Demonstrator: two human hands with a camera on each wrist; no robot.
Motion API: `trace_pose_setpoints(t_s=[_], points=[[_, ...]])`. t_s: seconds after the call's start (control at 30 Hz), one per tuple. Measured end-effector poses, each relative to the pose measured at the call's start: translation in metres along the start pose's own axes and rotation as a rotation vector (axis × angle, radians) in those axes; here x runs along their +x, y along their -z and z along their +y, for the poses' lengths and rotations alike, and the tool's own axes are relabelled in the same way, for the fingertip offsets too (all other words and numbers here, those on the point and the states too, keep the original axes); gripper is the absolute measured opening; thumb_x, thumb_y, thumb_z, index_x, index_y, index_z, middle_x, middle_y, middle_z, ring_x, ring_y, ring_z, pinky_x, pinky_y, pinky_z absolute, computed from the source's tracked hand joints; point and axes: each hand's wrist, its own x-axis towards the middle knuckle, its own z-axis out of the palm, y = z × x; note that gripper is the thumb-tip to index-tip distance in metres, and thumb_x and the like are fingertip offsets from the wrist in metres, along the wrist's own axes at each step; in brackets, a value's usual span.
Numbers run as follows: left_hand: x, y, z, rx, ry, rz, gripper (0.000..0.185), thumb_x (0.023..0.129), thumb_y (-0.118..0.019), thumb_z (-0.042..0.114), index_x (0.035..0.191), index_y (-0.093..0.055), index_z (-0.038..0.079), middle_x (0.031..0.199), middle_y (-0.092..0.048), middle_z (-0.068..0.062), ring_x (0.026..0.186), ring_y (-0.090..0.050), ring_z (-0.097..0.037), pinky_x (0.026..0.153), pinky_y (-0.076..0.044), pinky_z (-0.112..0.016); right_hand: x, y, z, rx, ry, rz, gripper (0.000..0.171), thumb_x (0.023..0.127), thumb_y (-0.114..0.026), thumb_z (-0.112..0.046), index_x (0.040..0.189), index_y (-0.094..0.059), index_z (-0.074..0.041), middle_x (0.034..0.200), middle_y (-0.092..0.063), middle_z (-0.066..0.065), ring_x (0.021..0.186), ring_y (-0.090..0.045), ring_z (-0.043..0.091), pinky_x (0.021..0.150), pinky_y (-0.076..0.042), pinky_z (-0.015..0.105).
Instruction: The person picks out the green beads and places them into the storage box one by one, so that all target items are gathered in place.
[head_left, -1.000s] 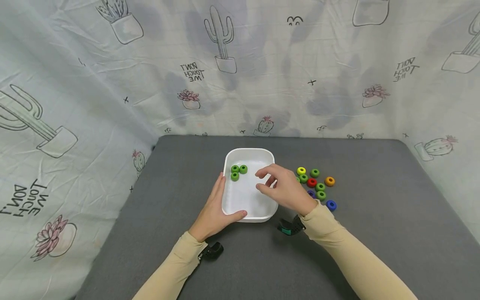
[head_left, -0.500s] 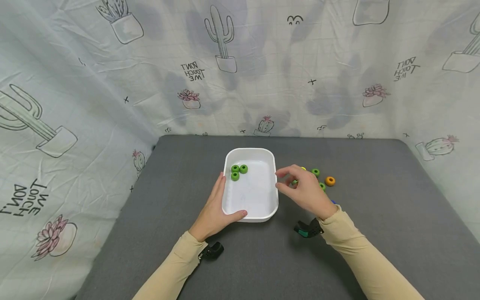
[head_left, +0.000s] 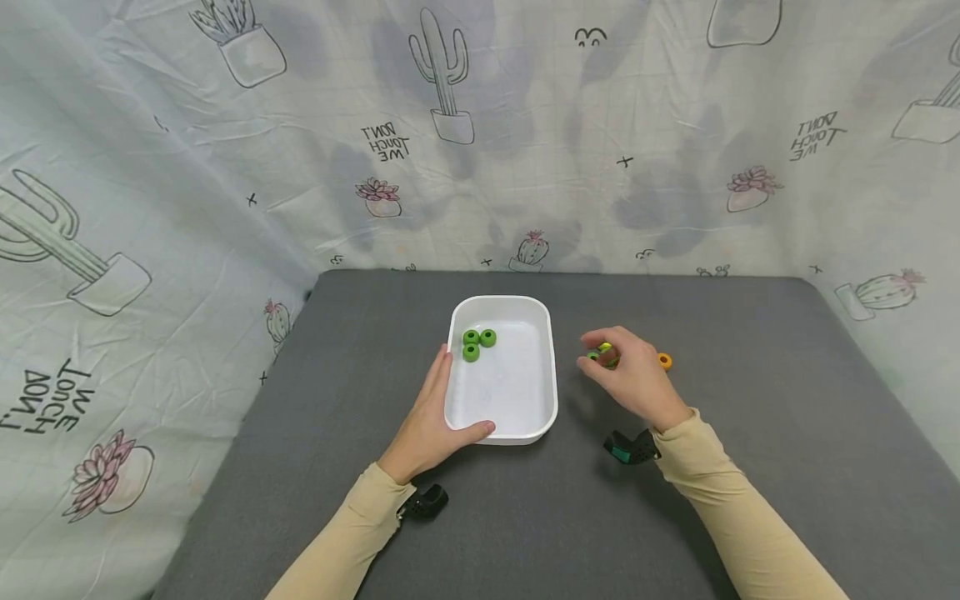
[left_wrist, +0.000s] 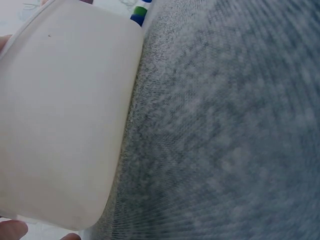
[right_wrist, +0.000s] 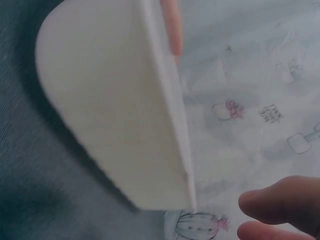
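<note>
A white tray [head_left: 542,408] stands on the grey table, with three green rings [head_left: 477,343] in its far left corner. My left hand [head_left: 431,412] holds the tray, fingers along its left wall and thumb on the front rim. In the left wrist view the tray wall [left_wrist: 65,125] fills the left side. My right hand [head_left: 630,379] is to the right of the tray, over a cluster of loose rings. Its fingers curl over a green ring [head_left: 596,354]; whether they grip it is hidden. The right wrist view shows the tray [right_wrist: 115,110] and two fingertips [right_wrist: 280,202] with no ring between them.
An orange ring [head_left: 664,361] lies just beyond my right hand, and most other loose rings are hidden under it. The grey table [head_left: 750,467] is edged on three sides by a cactus-print curtain [head_left: 187,208]. Wrist-camera clips [head_left: 630,448] sit below both wrists.
My right hand has left the space above the tray and moved right onto the loose rings, now covering most of them. The left hand and the tray have stayed put.
</note>
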Motion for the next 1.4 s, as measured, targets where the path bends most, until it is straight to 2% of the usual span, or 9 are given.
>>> trace_pose_setpoints(t_s=[0.2, 0.3, 0.4, 0.53, 0.73, 0.9, 1.13, 1.4], points=[[0.0, 0.0, 0.0, -0.001, -0.004, 0.003, 0.126, 0.08, -0.083, 0.059, 0.169, -0.005, 0.015, 0.177, 0.0, 0.004, 0.162, -0.01, -0.021, 0.124, -0.026, -0.056, 0.003, -0.003, 0.01, -0.064, -0.058, -0.034, 0.037, 0.097, -0.075, -0.018, 0.13, -0.068, -0.003, 0.123, -0.067, 0.019, 0.095, -0.069, 0.03, 0.078, -0.056, 0.044], [0.0, 0.0, 0.0, -0.004, 0.0, 0.001, 0.127, 0.08, -0.083, 0.06, 0.169, -0.005, 0.016, 0.176, 0.001, 0.007, 0.162, -0.01, -0.02, 0.124, -0.026, -0.056, 0.007, -0.006, 0.016, -0.102, -0.083, -0.056, 0.041, 0.097, -0.074, -0.02, 0.133, -0.067, -0.001, 0.125, -0.067, 0.02, 0.094, -0.069, 0.028, 0.078, -0.056, 0.045], [0.0, 0.0, 0.0, -0.005, -0.002, 0.003, 0.127, 0.08, -0.083, 0.06, 0.169, -0.005, 0.016, 0.177, 0.0, 0.003, 0.162, -0.01, -0.021, 0.124, -0.026, -0.056, 0.01, -0.009, 0.022, -0.128, -0.096, -0.074, 0.042, 0.097, -0.074, -0.02, 0.134, -0.066, 0.0, 0.127, -0.066, 0.021, 0.091, -0.069, 0.027, 0.076, -0.057, 0.043], [0.0, 0.0, 0.0, -0.009, -0.001, 0.002, 0.127, 0.08, -0.083, 0.06, 0.169, -0.005, 0.016, 0.177, -0.001, 0.0, 0.162, -0.01, -0.021, 0.124, -0.026, -0.057, 0.013, -0.012, 0.028, -0.16, -0.096, -0.084, 0.043, 0.095, -0.075, -0.019, 0.133, -0.066, 0.001, 0.128, -0.065, 0.023, 0.088, -0.07, 0.026, 0.074, -0.057, 0.042], [0.0, 0.0, 0.0, -0.013, 0.003, -0.002, 0.127, 0.08, -0.082, 0.062, 0.169, -0.004, 0.018, 0.176, 0.002, 0.01, 0.162, -0.01, -0.02, 0.124, -0.026, -0.057, 0.016, -0.017, 0.034, -0.211, -0.091, -0.096, 0.045, 0.095, -0.075, -0.021, 0.133, -0.066, 0.001, 0.126, -0.065, 0.026, 0.087, -0.069, 0.027, 0.073, -0.056, 0.043], [0.0, 0.0, 0.0, -0.018, -0.001, -0.001, 0.127, 0.08, -0.082, 0.062, 0.169, -0.005, 0.018, 0.175, 0.003, 0.011, 0.162, -0.01, -0.02, 0.124, -0.026, -0.057, 0.017, -0.02, 0.034, -0.24, -0.07, -0.095, 0.045, 0.092, -0.077, -0.022, 0.131, -0.068, 0.0, 0.124, -0.068, 0.025, 0.084, -0.067, 0.027, 0.075, -0.055, 0.045], [0.0, 0.0, 0.0, -0.018, -0.003, -0.001, 0.127, 0.08, -0.083, 0.061, 0.169, -0.005, 0.017, 0.176, 0.002, 0.009, 0.162, -0.011, -0.02, 0.123, -0.027, -0.057, 0.018, -0.02, 0.034, -0.256, -0.051, -0.117, 0.041, 0.089, -0.079, -0.015, 0.126, -0.071, 0.002, 0.128, -0.066, 0.026, 0.096, -0.067, 0.033, 0.082, -0.055, 0.049], [0.0, 0.0, -0.001, -0.023, -0.006, 0.0, 0.127, 0.08, -0.083, 0.061, 0.169, -0.005, 0.016, 0.177, -0.001, 0.001, 0.162, -0.012, -0.021, 0.123, -0.027, -0.058, 0.016, -0.021, 0.038, -0.3, -0.067, -0.133, 0.037, 0.089, -0.073, -0.004, 0.126, -0.072, -0.001, 0.13, -0.067, 0.024, 0.106, -0.067, 0.036, 0.089, -0.054, 0.054]])
